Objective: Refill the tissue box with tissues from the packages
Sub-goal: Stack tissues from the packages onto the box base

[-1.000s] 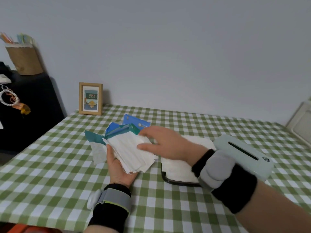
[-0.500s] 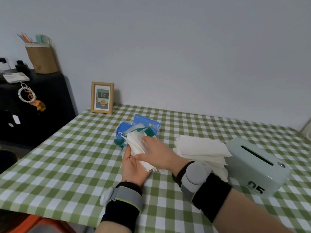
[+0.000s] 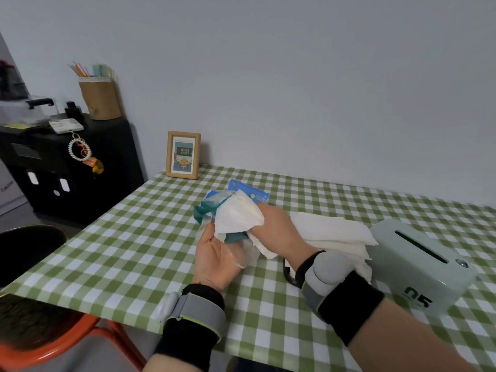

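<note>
Head view: right hand (image 3: 276, 232) is gripping a tissue wad (image 3: 237, 214), and left hand (image 3: 216, 255) is holding the teal package (image 3: 205, 210). Tissue pile (image 3: 335, 232) is lying left of the lid (image 3: 418, 264); refilling appears unfinished.

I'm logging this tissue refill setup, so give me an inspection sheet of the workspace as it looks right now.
Surface: table with green and white checked cloth, flat.
Job's things: tissue wad half out of a teal package; blue package behind it; loose tissue stack on a dark tray; pale green tissue box cover, marked 05, to the right of the stack.
Clutter: wooden picture frame at the wall.
Grippers: left hand holds the package wrapper; right hand grips the tissue wad.
Cables: nothing seen.
Surroundings: black cabinet with a brown pen holder; orange chair at the near edge.
</note>
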A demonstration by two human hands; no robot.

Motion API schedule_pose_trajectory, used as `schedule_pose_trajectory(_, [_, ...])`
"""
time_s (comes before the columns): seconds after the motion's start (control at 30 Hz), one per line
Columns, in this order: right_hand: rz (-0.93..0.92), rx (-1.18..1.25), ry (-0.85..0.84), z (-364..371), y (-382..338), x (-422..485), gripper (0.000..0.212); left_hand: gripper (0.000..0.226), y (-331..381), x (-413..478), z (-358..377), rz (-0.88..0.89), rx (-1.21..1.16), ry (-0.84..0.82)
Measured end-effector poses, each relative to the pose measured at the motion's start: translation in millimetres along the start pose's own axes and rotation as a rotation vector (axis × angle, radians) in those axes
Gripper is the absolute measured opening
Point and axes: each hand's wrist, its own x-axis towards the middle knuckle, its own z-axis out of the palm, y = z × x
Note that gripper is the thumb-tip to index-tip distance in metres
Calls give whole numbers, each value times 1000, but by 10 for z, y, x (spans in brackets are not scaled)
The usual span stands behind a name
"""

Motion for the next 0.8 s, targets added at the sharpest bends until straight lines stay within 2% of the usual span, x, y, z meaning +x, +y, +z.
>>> schedule_pose_trajectory(0.03, [3,35,14,-47,-9,-6,20,53,20,5,-2,6,-10,35])
schedule_pose_trajectory(0.13, [74,249,29,-263,-51,-58,10,52,103,-35,-37,23,5,218])
schedule_pose_trajectory(0.23, [165,535,-76,-513,-54,-119,22,36,223,-140,-53,76,155,410])
schedule_pose_trajectory(0.3, [200,578,-138,-693,-34,-151,21,35,309,-236,-5,174,441,611])
schedule_pose_trajectory(0.33, [204,564,-142,-775,-22,-170,18,47,324,-277,25,245,686,727])
schedule_pose_trajectory(0.4, [170,477,-90,-921,-19,-203,9,76,337,-312,97,516,1315,973])
schedule_pose_trajectory(0.43, [140,410,-53,-988,-30,-221,5,75,325,-339,202,718,1509,996])
schedule_pose_trajectory(0.47, [99,326,-15,-1050,-35,-238,7,66,296,-353,338,861,1562,906])
schedule_pose_trajectory(0.5, [39,220,25,-1108,-50,-252,12,58,274,-331,490,845,1450,734])
schedule_pose_trajectory(0.53, [-39,110,62,-1161,-60,-271,14,62,236,-297,670,650,1264,563])
schedule_pose_trajectory(0.57, [-115,3,95,-1206,-78,-292,13,75,202,-242,844,374,1104,425])
schedule_pose_trajectory(0.63, [-247,-174,147,-1289,-89,-334,14,102,148,-139,1145,-60,881,217])
schedule_pose_trajectory(0.67, [-301,-246,156,-1327,-86,-361,16,110,107,-85,1265,-177,802,132])
schedule_pose_trajectory(0.73, [-385,-387,143,-1377,-65,-411,20,111,36,6,1442,-279,697,10])
schedule_pose_trajectory(0.8, [-446,-461,49,-1405,-32,-411,24,92,5,92,1535,-290,665,-8])
